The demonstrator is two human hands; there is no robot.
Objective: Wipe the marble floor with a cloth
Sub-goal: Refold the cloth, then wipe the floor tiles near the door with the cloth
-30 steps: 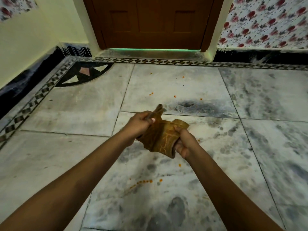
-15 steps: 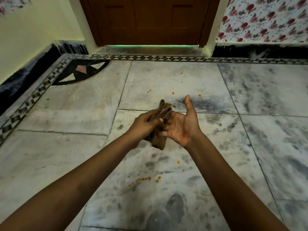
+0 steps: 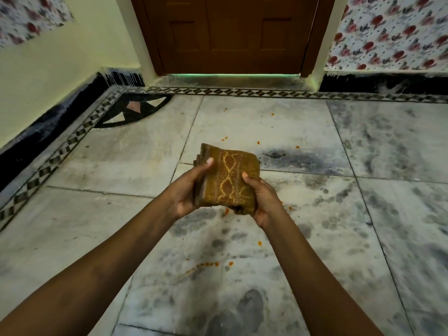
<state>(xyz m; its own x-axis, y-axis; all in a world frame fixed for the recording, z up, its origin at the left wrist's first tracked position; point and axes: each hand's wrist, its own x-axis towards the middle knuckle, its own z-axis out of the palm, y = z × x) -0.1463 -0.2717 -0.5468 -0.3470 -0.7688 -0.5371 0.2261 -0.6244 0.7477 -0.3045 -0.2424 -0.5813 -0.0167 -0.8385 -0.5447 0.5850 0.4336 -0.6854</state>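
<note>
A brown cloth with a yellow pattern is folded into a thick rectangular pad and held above the floor. My left hand grips its left side, thumb on top. My right hand grips its right side, thumb on the patterned face. Below lies the grey-white marble floor, dotted with small orange specks and a line of orange drops in front of me.
A brown wooden door stands shut at the far end of the floor. A black skirting and a checkered inlay border run along the left wall. Floral wallpaper covers the right wall.
The cloth went from a loose bunch to a narrow fold between both hands, and is now a flat folded pad with its patterned face up. The view moved slightly.
</note>
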